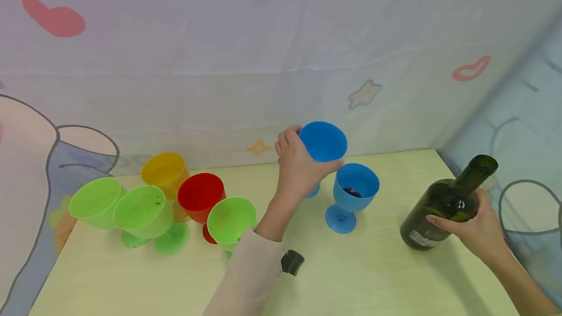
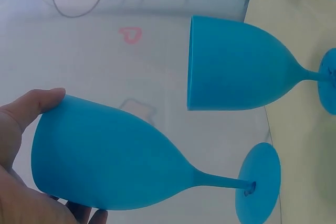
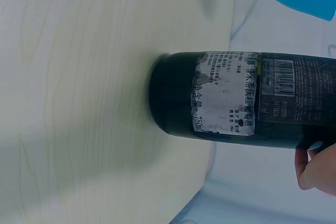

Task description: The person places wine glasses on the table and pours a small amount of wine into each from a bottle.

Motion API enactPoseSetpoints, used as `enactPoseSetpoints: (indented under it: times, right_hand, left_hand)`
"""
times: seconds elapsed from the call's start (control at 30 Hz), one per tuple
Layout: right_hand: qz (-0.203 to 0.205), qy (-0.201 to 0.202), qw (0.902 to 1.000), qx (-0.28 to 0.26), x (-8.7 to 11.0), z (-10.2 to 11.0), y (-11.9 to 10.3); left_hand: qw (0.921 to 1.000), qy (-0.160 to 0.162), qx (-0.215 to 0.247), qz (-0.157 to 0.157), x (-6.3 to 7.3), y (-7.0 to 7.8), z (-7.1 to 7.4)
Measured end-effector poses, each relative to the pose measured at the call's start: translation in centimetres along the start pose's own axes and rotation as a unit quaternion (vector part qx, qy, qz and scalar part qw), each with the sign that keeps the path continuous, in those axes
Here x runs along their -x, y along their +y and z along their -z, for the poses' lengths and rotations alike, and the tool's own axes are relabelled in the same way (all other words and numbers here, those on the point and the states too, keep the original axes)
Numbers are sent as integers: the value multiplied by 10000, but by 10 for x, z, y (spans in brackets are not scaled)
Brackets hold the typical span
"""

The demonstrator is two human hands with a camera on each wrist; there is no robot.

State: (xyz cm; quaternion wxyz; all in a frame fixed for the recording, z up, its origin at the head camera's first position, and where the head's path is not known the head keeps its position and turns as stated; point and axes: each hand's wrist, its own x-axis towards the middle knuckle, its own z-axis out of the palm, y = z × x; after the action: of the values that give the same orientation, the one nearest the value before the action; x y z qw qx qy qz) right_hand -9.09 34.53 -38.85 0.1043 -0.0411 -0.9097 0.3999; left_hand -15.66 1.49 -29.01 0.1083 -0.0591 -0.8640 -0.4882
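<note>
In the head view my left hand [image 1: 299, 165] grips a blue goblet [image 1: 322, 141] by the upper bowl, thumb on one side and fingers on the other. The left wrist view shows this goblet [image 2: 113, 156] upright, its foot raised off the table. Close beside it stands a second blue goblet [image 1: 356, 187] with a little dark liquid in the bottom. At the right, my right hand [image 1: 480, 226] holds a dark green wine bottle [image 1: 439, 204] round its upper body. The bottle is uncorked, and its labelled lower part [image 3: 223, 93] rests at the tabletop.
To the left stand several goblets: a yellow one [image 1: 164, 174], a red one [image 1: 202, 196] and green ones [image 1: 142, 211], some overlapping. A small black object [image 1: 291, 262] shows beside the left sleeve. A printed cloth [image 1: 210, 62] hangs behind the pale wooden table [image 1: 351, 277].
</note>
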Motion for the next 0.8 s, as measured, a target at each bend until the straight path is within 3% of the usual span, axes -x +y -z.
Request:
enactPoseSetpoints:
  times: [0.27,0.47,0.6,0.8]
  right_hand:
    - [105,-148,9998,20,2,-5,-6]
    - [311,-272,9990,155,4,-13,-13]
    - [592,-187,9977,269,6,-16,-17]
    - [684,-119,9968,392,8,-20,-21]
  left_hand:
    - [9997,-247,25,-22,20,-8,-3]
    - [9978,-550,352,-80,36,-16,-3]
    - [9958,-736,528,-127,45,-22,-1]
    - [9921,-969,791,-97,54,-31,3]
